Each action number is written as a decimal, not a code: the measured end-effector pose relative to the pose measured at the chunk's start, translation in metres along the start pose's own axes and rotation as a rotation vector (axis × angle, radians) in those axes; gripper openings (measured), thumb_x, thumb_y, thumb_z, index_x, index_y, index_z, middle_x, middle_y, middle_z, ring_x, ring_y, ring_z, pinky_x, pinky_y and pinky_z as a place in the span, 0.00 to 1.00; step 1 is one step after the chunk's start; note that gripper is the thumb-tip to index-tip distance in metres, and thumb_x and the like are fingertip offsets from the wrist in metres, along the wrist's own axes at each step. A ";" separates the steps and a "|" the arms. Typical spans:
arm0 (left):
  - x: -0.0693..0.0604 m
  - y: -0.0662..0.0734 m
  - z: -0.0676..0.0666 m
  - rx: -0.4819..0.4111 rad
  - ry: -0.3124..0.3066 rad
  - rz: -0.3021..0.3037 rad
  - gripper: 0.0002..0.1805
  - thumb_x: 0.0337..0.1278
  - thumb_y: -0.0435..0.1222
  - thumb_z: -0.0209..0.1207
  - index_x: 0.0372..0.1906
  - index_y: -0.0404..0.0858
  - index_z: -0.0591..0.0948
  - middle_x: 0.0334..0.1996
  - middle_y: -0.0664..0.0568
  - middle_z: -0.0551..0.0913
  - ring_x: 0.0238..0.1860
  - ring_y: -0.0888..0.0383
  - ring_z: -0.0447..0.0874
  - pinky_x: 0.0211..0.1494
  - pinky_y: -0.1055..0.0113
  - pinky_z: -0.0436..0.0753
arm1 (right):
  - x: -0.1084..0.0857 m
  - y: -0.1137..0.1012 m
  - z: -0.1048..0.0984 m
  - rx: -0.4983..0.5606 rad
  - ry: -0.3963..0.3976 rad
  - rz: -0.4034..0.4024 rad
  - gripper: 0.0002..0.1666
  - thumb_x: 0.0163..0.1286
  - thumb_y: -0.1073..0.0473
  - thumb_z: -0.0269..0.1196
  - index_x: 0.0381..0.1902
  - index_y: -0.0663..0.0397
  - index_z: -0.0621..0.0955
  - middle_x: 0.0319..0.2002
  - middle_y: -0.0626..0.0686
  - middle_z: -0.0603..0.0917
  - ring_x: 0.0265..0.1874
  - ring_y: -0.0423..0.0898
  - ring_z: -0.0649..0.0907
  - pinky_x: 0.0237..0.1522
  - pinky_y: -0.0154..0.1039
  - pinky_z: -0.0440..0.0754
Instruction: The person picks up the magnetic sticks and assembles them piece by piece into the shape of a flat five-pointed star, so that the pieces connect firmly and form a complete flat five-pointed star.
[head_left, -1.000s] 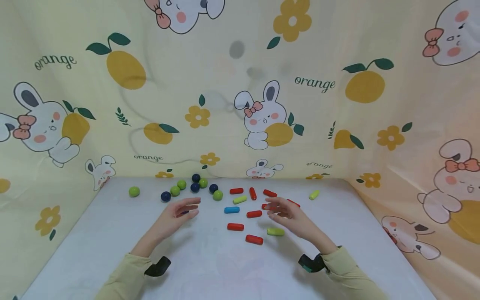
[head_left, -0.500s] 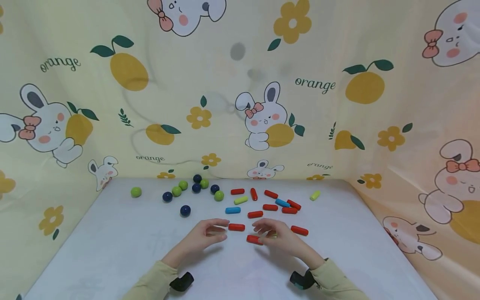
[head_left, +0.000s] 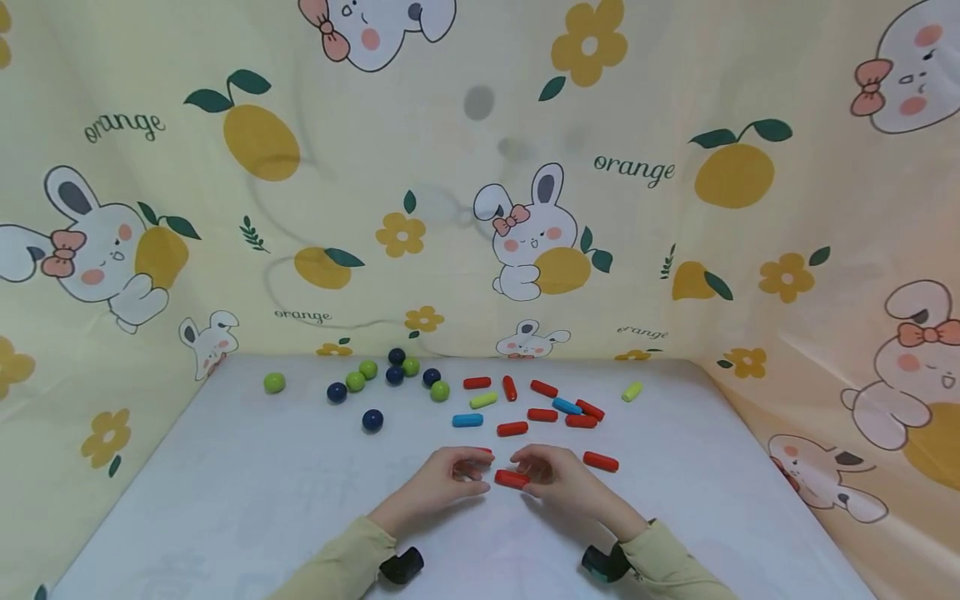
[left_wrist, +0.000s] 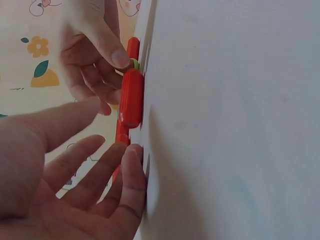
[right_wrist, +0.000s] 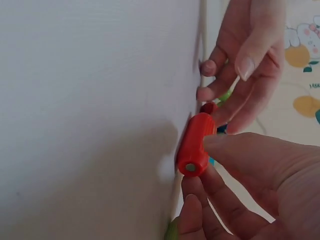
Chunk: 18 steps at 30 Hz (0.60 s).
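In the head view, a red stick (head_left: 512, 479) lies on the table between the two hands. My right hand (head_left: 573, 487) is at its right end, thumb tip beside it and fingers loosely bent; in the right wrist view the thumb (right_wrist: 235, 150) overlaps the red stick (right_wrist: 196, 142), and contact is unclear. My left hand (head_left: 435, 487) hovers left of the stick, fingers apart and holding nothing, partly covering another red stick (head_left: 483, 452). In the left wrist view the left hand's fingers (left_wrist: 131, 185) are near the red stick (left_wrist: 131, 100). A green piece (right_wrist: 172, 230) shows below the right fingers.
Farther back lie several red sticks (head_left: 542, 415), blue sticks (head_left: 467, 421) and yellow-green sticks (head_left: 483, 401). Green balls (head_left: 274, 382) and dark blue balls (head_left: 372, 421) are at the back left. Another red stick (head_left: 601, 462) lies right of the right hand. Patterned cloth (head_left: 420, 275) stands behind the table.
Both hands have come down and nearer the table's front, the left one also moving right toward the other. The right hand now covers the yellow-green stick near the front.
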<state>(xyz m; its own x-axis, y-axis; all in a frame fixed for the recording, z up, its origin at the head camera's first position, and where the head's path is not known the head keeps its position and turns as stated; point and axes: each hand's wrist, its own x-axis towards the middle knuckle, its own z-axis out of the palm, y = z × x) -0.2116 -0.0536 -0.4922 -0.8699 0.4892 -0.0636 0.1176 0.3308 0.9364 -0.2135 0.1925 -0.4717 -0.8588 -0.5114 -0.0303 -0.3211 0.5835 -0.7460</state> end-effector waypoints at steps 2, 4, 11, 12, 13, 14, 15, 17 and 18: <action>0.004 0.000 0.003 0.004 0.008 -0.002 0.22 0.55 0.38 0.66 0.57 0.42 0.79 0.47 0.55 0.82 0.41 0.58 0.79 0.49 0.63 0.79 | 0.001 0.001 0.001 -0.017 0.000 0.002 0.23 0.58 0.64 0.70 0.53 0.53 0.80 0.41 0.44 0.82 0.39 0.44 0.79 0.42 0.36 0.80; 0.006 0.001 0.005 0.009 0.014 -0.005 0.21 0.55 0.37 0.66 0.55 0.42 0.80 0.44 0.57 0.82 0.39 0.58 0.79 0.46 0.65 0.80 | 0.002 0.001 0.002 -0.025 -0.004 0.003 0.23 0.58 0.64 0.70 0.52 0.53 0.80 0.41 0.43 0.82 0.39 0.43 0.79 0.43 0.36 0.80; 0.015 0.002 0.011 0.035 0.029 0.006 0.14 0.53 0.33 0.66 0.47 0.41 0.83 0.38 0.59 0.83 0.34 0.57 0.77 0.40 0.67 0.79 | 0.004 0.002 0.002 -0.020 0.000 0.015 0.20 0.58 0.64 0.70 0.49 0.52 0.81 0.39 0.44 0.82 0.38 0.44 0.79 0.44 0.38 0.81; 0.016 0.002 0.012 0.041 0.032 0.010 0.14 0.53 0.32 0.66 0.46 0.41 0.84 0.37 0.59 0.83 0.33 0.57 0.77 0.39 0.68 0.78 | 0.004 0.003 0.002 -0.023 0.003 0.014 0.20 0.57 0.64 0.71 0.49 0.52 0.81 0.38 0.44 0.82 0.38 0.44 0.79 0.43 0.38 0.81; 0.016 0.002 0.013 0.043 0.036 0.009 0.13 0.53 0.31 0.66 0.45 0.41 0.84 0.36 0.58 0.83 0.33 0.57 0.76 0.37 0.68 0.78 | 0.004 0.003 0.002 -0.023 0.004 0.012 0.20 0.57 0.64 0.71 0.48 0.52 0.81 0.37 0.44 0.82 0.37 0.44 0.79 0.43 0.38 0.80; 0.017 0.002 0.014 0.047 0.041 0.010 0.12 0.52 0.31 0.67 0.44 0.41 0.85 0.36 0.58 0.83 0.32 0.57 0.76 0.36 0.69 0.77 | 0.004 0.003 0.003 -0.025 0.006 0.010 0.19 0.57 0.64 0.71 0.48 0.52 0.81 0.37 0.43 0.82 0.37 0.44 0.79 0.43 0.38 0.80; 0.018 0.002 0.014 0.051 0.048 0.012 0.12 0.52 0.30 0.67 0.43 0.40 0.85 0.35 0.58 0.83 0.31 0.57 0.76 0.35 0.69 0.77 | 0.004 0.003 0.003 -0.027 0.007 0.008 0.19 0.57 0.64 0.71 0.47 0.52 0.81 0.37 0.43 0.82 0.37 0.44 0.79 0.43 0.37 0.80; 0.019 0.003 0.016 0.058 0.065 0.008 0.11 0.51 0.29 0.67 0.42 0.40 0.85 0.33 0.57 0.82 0.30 0.57 0.75 0.33 0.70 0.76 | 0.005 0.003 0.003 -0.027 0.006 0.002 0.19 0.57 0.64 0.71 0.46 0.52 0.82 0.37 0.43 0.82 0.37 0.43 0.79 0.43 0.37 0.80; 0.019 0.003 0.017 0.061 0.074 0.005 0.11 0.50 0.29 0.68 0.41 0.40 0.85 0.32 0.57 0.82 0.30 0.58 0.74 0.33 0.70 0.75 | 0.005 0.003 0.004 -0.026 0.002 0.003 0.18 0.57 0.64 0.71 0.46 0.50 0.82 0.37 0.42 0.82 0.37 0.43 0.79 0.43 0.37 0.80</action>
<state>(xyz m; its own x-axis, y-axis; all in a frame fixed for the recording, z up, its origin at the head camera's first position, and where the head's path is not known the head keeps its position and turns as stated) -0.2194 -0.0297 -0.4960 -0.9018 0.4311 -0.0312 0.1493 0.3783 0.9136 -0.2169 0.1892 -0.4763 -0.8607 -0.5082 -0.0306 -0.3290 0.6011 -0.7283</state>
